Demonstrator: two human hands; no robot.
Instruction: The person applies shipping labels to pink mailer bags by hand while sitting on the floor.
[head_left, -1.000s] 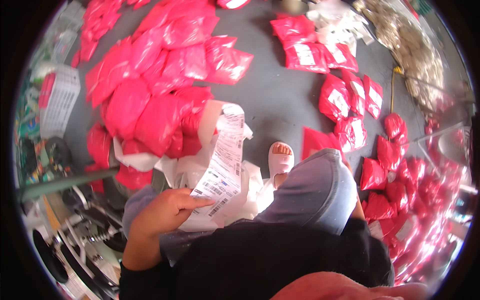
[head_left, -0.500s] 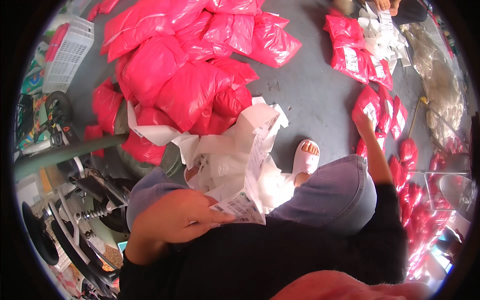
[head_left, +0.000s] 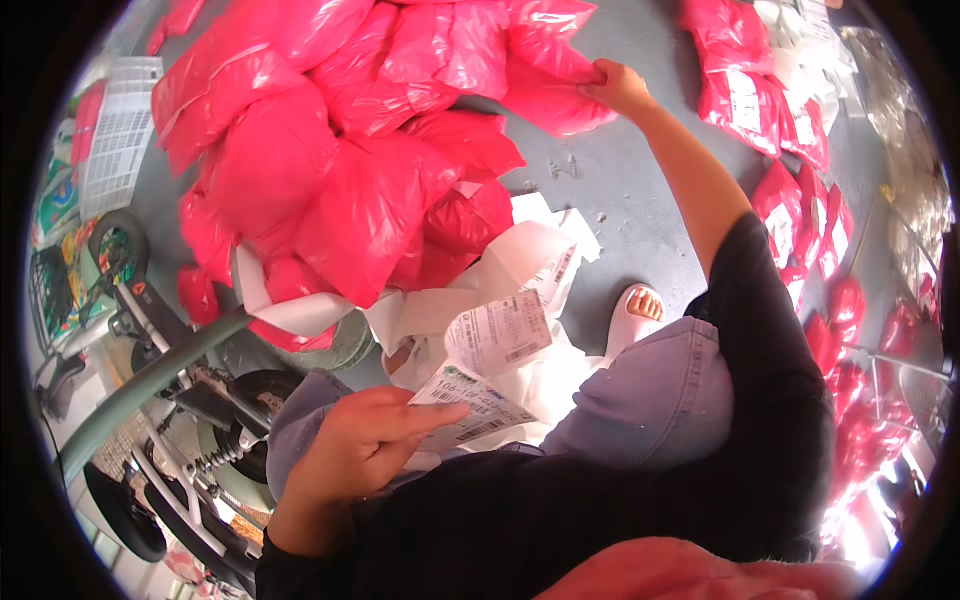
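Note:
My left hand (head_left: pixel 370 440) is closed on the end of a long strip of shipping labels (head_left: pixel 478 408), held above my lap. From there the white strip folds down into a loose heap (head_left: pixel 535 375) between my knees. At the far side, my right arm is stretched out and my right hand (head_left: pixel 618 88) pinches the edge of a glossy pink plastic parcel bag (head_left: pixel 548 95). That bag lies at the right side of a big pile of similar pink parcels (head_left: pixel 380 200).
Pink parcels with white labels (head_left: pixel 745 105) lie in a row on the grey floor at right. A wheeled frame with a green bar (head_left: pixel 150 385) stands at left, near a white plastic basket (head_left: pixel 120 135). Clear plastic wrapping (head_left: pixel 890 120) lies at far right.
My right hand has left the labelled parcels on the right and reached far forward to the pile, taking hold of a bag. My left hand still holds the label strip, now turned flatter.

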